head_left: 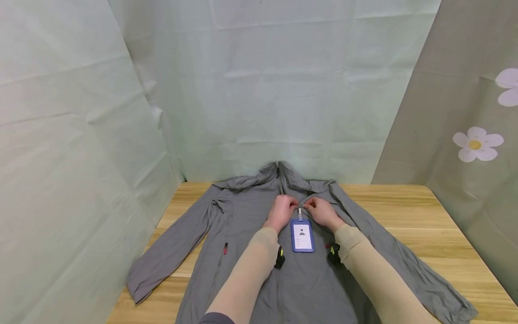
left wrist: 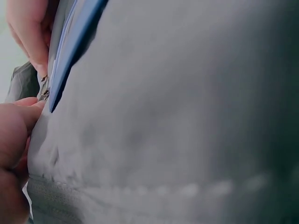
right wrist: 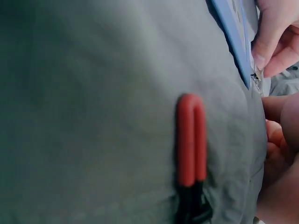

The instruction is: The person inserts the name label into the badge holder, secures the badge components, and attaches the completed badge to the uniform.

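Note:
A grey zip jacket (head_left: 259, 279) lies spread out, front up. On its right chest area is a blue-framed ID badge (head_left: 302, 236) with a small metal clip (head_left: 300, 211) and strap at its top. My left hand (head_left: 282, 211) pinches the clip from the left, thumb and finger together, as the right wrist view shows with the left thumb (right wrist: 261, 56) on the metal. From the other side my right hand (head_left: 322, 211) pinches the clip's right end. Its fingertips (left wrist: 41, 70) sit close to the left ones in the left wrist view. The exact grip is partly hidden.
The jacket lies on a wooden table (head_left: 421, 225), with its left-side sleeve (head_left: 170, 252) bent outward and the other sleeve (head_left: 429, 274) stretched to the lower right. A red zipper pull (right wrist: 191, 140) is on the pocket. Pale cloth sheets (head_left: 283, 90) hang behind.

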